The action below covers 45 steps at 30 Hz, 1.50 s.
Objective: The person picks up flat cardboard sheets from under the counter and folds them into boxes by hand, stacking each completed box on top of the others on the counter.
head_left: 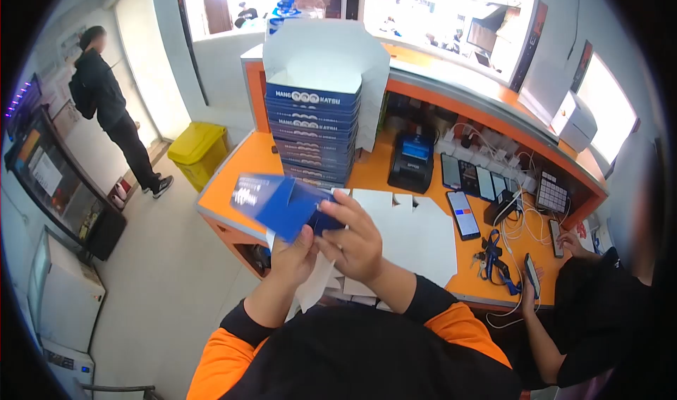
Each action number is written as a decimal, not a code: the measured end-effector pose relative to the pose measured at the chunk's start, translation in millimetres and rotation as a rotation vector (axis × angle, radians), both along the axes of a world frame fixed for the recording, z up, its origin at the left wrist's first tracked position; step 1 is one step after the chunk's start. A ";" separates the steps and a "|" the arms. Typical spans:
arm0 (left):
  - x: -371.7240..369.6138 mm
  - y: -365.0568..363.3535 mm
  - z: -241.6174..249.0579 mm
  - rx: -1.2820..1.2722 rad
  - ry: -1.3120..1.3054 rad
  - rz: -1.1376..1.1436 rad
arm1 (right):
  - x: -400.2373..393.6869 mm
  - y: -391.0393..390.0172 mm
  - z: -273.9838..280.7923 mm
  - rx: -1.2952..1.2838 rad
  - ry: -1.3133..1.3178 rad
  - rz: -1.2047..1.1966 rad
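Both my hands hold one blue cardboard food box (282,206), tilted above the counter's front edge, with blurred white print on its left side. My left hand (293,255) grips its lower edge with the thumb up against the blue face. At the box's right end, the fingers of my right hand (356,238) are bent over a blue flap. Behind the box rises a tall stack of folded blue boxes (315,125) marked MANG KATSU, the top one with its white lid up. Flat white carton sheets (416,234) lie to the right of my right hand.
On the orange counter (469,266) are a black receipt printer (411,162), several phones, tangled white cables and a blue lanyard (499,262) with keys. A co-worker (599,308) at right holds a phone. A yellow bin (197,150) and a standing person (106,97) are at left.
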<state>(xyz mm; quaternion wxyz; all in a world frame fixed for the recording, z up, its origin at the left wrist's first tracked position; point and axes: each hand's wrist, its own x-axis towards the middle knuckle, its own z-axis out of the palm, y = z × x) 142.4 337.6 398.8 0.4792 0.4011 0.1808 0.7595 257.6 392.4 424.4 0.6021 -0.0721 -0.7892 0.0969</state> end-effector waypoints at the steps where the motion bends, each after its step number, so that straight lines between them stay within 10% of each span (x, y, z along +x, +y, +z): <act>1: -7.0 1.0 -4.1 0.030 0.038 -0.069 | 2.4 2.4 0.3 -0.031 -0.035 0.015; 8: -10.8 -20.8 18.2 -0.227 0.011 -0.457 | 51.6 39.7 16.5 -0.875 0.184 0.711; 12: 18.3 -37.0 21.6 -0.346 -0.145 -0.813 | 39.3 52.9 39.6 -1.263 -0.260 0.871; 15: 27.6 -38.3 19.4 -0.426 -0.171 -0.955 | 39.0 56.1 38.0 -1.189 -0.816 1.055; 18: 35.3 -40.8 24.1 -0.516 -0.147 -0.981 | 43.0 55.9 44.4 -1.174 -0.969 1.185; 22: 34.7 -33.3 27.1 -0.535 -0.108 -1.042 | 48.5 54.1 69.2 -1.055 -0.989 0.712; 26: 37.0 -26.4 19.3 -0.417 0.046 -1.083 | 53.3 52.0 67.0 -0.843 -1.247 1.021; 32: 1.2 -7.3 36.3 -0.331 0.239 -1.111 | 67.3 53.2 81.0 -0.982 -0.940 0.876; 33: -20.2 11.5 40.6 -0.001 0.542 -0.885 | 74.8 53.4 87.5 -1.041 -0.820 0.825; 36: -73.6 37.1 11.8 -0.356 0.048 0.246 | 101.0 32.3 95.8 -0.776 -0.176 0.504; 38: -106.5 34.2 -11.6 -0.217 0.092 0.426 | 110.5 15.0 87.5 -0.440 -0.052 0.385; 41: -47.7 -4.0 -12.4 -0.165 -0.077 0.076 | 85.1 -9.7 72.1 0.231 -0.272 0.023; 45: -3.8 -9.5 -26.0 -0.176 0.030 0.246 | 10.7 -20.3 -4.4 0.243 -0.558 0.023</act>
